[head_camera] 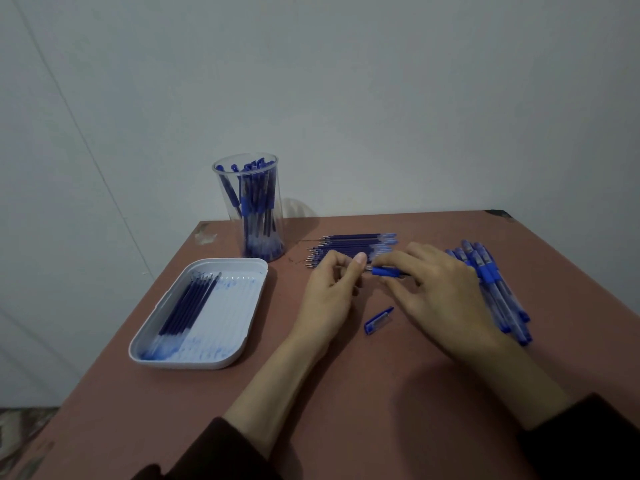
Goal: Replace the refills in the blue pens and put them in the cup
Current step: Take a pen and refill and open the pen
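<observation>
Right hand (440, 285): pinches the pen (386, 271) grip, to steady it.
Left hand (329, 289): pinches its tip, probably to unscrew.
Cap (378, 321): lies on tabletop (381, 393) nearby, ready for later.

Clear cup (277, 188) upright, packed with blue pens (258, 195); refills (353, 244) rowed beside it; pen pile (498, 289) right; pen (387, 271) horizontal, cap (378, 320) off.

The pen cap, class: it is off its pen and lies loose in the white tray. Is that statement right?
One slip. The head view shows the pen cap lying loose on the table between the left hand and right hand, which hold the blue pen, not in the white tray. It is off its pen.
</observation>
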The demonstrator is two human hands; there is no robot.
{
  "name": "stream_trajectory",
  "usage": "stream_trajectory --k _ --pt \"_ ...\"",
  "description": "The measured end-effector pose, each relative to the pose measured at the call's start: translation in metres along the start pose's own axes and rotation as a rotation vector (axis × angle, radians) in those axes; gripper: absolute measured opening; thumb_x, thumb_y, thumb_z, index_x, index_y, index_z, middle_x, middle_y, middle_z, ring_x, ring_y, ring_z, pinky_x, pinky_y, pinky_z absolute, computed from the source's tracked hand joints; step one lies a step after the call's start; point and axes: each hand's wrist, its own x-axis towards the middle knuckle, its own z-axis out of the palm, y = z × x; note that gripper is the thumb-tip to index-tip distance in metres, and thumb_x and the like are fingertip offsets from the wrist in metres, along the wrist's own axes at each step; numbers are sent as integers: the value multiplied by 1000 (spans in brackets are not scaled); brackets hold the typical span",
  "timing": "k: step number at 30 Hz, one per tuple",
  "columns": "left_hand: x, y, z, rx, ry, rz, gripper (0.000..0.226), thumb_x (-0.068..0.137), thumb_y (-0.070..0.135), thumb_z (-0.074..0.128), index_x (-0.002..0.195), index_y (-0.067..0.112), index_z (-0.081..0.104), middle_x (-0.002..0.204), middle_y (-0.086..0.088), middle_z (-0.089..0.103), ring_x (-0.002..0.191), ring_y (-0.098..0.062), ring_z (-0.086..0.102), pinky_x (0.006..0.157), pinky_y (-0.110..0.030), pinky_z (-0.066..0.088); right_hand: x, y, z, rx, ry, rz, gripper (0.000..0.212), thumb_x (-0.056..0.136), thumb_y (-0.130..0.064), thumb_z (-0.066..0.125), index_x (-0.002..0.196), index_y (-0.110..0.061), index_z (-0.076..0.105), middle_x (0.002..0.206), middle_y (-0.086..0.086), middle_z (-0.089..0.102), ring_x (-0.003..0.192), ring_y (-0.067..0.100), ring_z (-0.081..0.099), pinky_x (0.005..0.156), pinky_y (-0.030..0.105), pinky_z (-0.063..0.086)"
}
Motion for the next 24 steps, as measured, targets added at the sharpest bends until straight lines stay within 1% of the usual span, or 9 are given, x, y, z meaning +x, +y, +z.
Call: stream_trajectory --k 4,7,9,12,14,16,18,21,24 --pt "3 -3 -4 170 24 47 36 96 38 48 67 16 49 61 4 50 58 -10 42 61 -30 37 0 -1 -1 -75 12 -52 20 75 -21 76 93 -24 68 75 -4 59 68 17 57 54 27 40" --pt "5 -3 -6 234 51 53 44 97 35 46 59 15 45 54 3 44 51 -10 36 57 -31 32 0 -1 1 -75 8 -85 18 77 -22 76 93 -24 68 76 -3 59 69 18 57 55 28 42" --pt "7 -4 -10 221 104 19 46 97 33 47 54 16 43 51 3 42 49 -11 35 57 -30 30 0 1 0 -86 21 -90 17 77 -22 75 92 -24 69 75 -3 58 68 18 56 56 26 39" --pt "14 -5 -20 153 210 -31 46 95 35 50 54 14 52 46 7 45 48 -10 37 56 -30 30 -1 8 -3 -85 72 -47 13 77 -21 69 89 -22 70 74 -4 59 66 19 56 58 24 33" --pt "13 -3 -24 185 217 3 45 93 39 54 58 12 59 47 7 52 48 -5 41 56 -28 33 0 11 -4 -31 98 44 13 78 -17 68 90 -23 70 76 -5 61 69 17 57 59 25 36" --pt "10 0 -24 251 161 69 41 89 40 60 59 13 62 52 6 59 47 1 45 56 -23 38 0 10 -5 53 90 154 17 79 -13 71 93 -24 70 77 -5 62 70 16 56 59 32 44" --pt "7 0 -23 333 82 112 29 82 37 70 65 13 68 59 4 65 51 2 52 57 -15 42 1 10 -5 120 76 231 20 80 -14 70 96 -26 70 78 -4 62 71 16 56 62 37 49" --pt "5 0 -24 389 -39 118 14 73 28 80 77 16 74 66 3 69 57 1 56 58 -10 44 2 11 -5 165 64 287 22 81 -15 70 98 -27 70 80 -5 63 71 14 55 64 36 49" --pt "3 3 -25 442 -178 99 13 71 19 82 83 18 77 61 9 65 52 5 50 55 -6 39 1 11 -7 156 47 301 22 80 -17 72 99 -27 70 80 -5 64 71 12 54 64 32 47"
